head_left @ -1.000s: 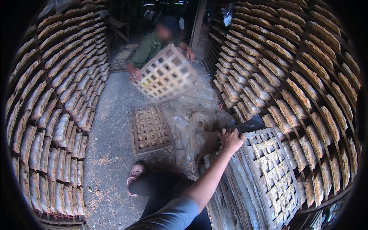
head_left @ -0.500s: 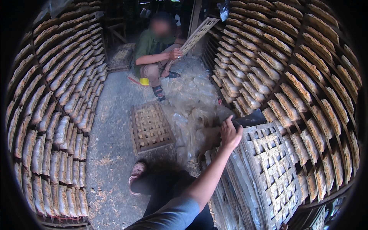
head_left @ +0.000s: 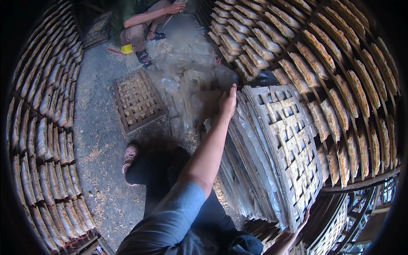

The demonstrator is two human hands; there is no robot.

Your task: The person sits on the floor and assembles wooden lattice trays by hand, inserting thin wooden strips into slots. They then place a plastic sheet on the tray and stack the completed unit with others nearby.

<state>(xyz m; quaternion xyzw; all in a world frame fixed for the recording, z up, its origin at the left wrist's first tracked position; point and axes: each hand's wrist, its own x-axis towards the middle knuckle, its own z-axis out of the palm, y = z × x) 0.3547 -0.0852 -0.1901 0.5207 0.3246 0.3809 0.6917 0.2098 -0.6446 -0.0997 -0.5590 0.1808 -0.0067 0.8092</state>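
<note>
Gripping lattice tray stack (head_left: 284, 140): left hand (head_left: 227, 102) top, right hand (head_left: 293, 231) bottom; gritty concrete floor (head_left: 97, 140).

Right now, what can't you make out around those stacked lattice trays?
Head view: right hand, low against the leaning tray stack, is cut off by the dark rim; grip unclear.
Head view: left hand fingers curl behind the stack's top edge.
Head view: seated person cropped by the top edge.
</note>
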